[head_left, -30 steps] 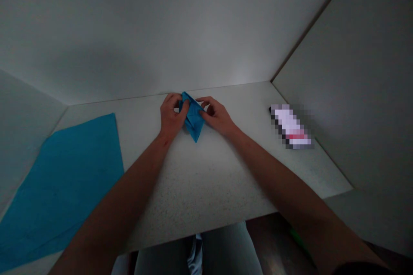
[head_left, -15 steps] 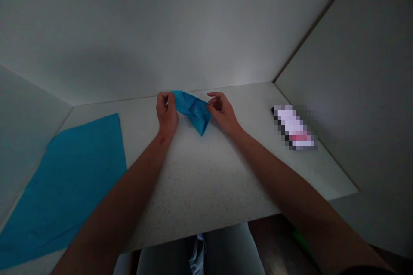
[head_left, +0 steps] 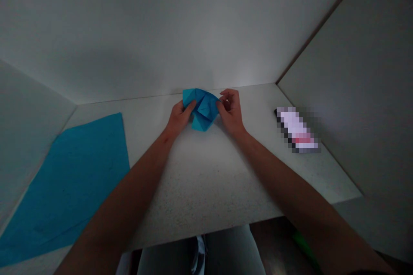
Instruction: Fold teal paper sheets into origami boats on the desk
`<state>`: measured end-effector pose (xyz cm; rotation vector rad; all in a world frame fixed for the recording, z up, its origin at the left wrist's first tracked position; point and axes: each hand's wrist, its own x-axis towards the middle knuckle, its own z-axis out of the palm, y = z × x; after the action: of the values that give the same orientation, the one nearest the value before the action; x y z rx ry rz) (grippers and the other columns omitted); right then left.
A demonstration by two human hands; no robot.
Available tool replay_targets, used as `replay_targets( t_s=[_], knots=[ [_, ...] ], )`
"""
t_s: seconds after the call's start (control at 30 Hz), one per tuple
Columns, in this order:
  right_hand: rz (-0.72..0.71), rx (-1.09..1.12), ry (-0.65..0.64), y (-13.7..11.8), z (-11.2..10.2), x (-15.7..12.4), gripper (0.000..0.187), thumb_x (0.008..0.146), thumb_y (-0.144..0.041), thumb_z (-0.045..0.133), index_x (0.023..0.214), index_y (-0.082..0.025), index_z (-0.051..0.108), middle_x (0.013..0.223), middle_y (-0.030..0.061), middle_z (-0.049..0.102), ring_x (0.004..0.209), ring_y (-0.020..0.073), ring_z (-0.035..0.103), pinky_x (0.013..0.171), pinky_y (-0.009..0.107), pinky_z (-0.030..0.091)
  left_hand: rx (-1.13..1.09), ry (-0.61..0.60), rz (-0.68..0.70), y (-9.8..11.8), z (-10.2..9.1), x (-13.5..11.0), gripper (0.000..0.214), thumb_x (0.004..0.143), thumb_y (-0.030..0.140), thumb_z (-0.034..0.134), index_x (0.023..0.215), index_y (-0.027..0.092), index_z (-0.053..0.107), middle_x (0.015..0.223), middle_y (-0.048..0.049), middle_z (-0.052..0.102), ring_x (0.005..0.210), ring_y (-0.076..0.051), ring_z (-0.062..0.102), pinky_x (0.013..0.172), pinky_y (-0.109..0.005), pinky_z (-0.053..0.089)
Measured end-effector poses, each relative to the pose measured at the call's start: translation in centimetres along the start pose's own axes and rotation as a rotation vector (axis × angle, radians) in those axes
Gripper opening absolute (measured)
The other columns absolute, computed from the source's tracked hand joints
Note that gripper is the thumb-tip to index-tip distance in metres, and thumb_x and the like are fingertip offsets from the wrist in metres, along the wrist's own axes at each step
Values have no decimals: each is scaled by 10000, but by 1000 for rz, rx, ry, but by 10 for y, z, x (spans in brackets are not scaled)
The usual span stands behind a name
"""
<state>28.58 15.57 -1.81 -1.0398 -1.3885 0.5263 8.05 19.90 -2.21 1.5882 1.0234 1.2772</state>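
A small piece of folded blue paper (head_left: 205,111) is held up between my two hands, near the back of the white table. Creases and several flaps show on it, and its middle is partly opened out. My left hand (head_left: 181,116) grips its left side, thumb on the front face and the other fingers behind, out of sight. At the right corner my right hand (head_left: 231,111) pinches the paper between thumb and fingertips, the remaining fingers curled.
A large blue sheet (head_left: 77,184) lies flat on the left of the white table (head_left: 206,189). On the right rests a phone (head_left: 297,129), blurred out. White walls (head_left: 180,25) close in the back and both sides.
My left hand has moved right, its thumb now on the front of the paper. The paper has turned and spread, showing more inner folds. My right hand has shifted slightly right, still pinching.
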Motion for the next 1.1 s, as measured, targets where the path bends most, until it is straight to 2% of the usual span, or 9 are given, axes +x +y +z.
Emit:
replay_targets(
  t_s=[0.1,0.2,0.3,0.4,0.53,0.8,0.93,1.0,1.1],
  knots=[
    [-78,-105,31,2,-3,2,68,1000,-332,618,1040,-278,628,1073,48,509,893,200,528,716,334,488,-40,52,-35,-4,-2,2,508,938,673,680,746,203,693,682,-21,677,663,-198,663,588,-310,550],
    [-111,-256,25,5,-5,3,83,980,-307,638,996,-259,704,1099,66,483,1057,245,531,857,393,517,-27,74,24,-1,-2,0,494,978,677,630,878,211,757,775,-37,743,765,-235,728,668,-347,609],
    [-103,-335,9,8,-4,4,227,929,-341,724,1146,-278,727,1110,66,471,1113,273,522,974,470,506,95,-11,194,8,1,-6,490,1042,647,545,1186,243,780,1110,-75,816,1096,-280,769,949,-427,639],
    [-114,-319,-19,8,-1,4,285,883,-410,791,1112,-264,703,1057,60,502,1052,275,525,974,481,496,234,-173,384,17,4,-11,517,1080,592,497,1475,299,656,1538,-78,662,1468,-274,591,1235,-487,486],
    [-77,-230,-43,3,-1,3,302,906,-504,781,1030,-264,645,921,31,561,892,240,523,854,416,499,317,-288,476,22,7,-15,511,1118,516,433,1580,337,558,1700,-41,493,1566,-233,480,1320,-493,389],
    [-32,-124,50,-6,-3,2,264,1037,-515,587,944,-272,632,839,20,581,819,217,533,744,361,465,326,-242,478,24,9,-19,447,1118,492,441,1463,314,660,1564,-56,644,1449,-243,611,1231,-481,495],
    [-104,-60,76,-7,-6,4,330,1010,-532,606,819,-264,581,818,13,536,792,208,516,764,371,461,247,32,301,20,8,-15,453,1086,596,487,1124,247,774,1112,-76,812,1121,-257,757,994,-413,610],
    [-102,-29,85,-3,-8,7,394,1009,-560,583,760,-260,522,788,11,498,780,208,506,759,372,463,208,177,200,16,5,-12,479,1058,641,526,932,231,740,877,-52,765,929,-236,747,837,-361,611],
    [-19,24,183,9,-14,12,432,1032,-584,514,752,-262,450,744,-3,411,731,201,478,703,350,458,134,277,116,7,1,-6,493,1028,669,570,829,227,663,774,-23,681,802,-195,689,713,-308,574]
  ],
)
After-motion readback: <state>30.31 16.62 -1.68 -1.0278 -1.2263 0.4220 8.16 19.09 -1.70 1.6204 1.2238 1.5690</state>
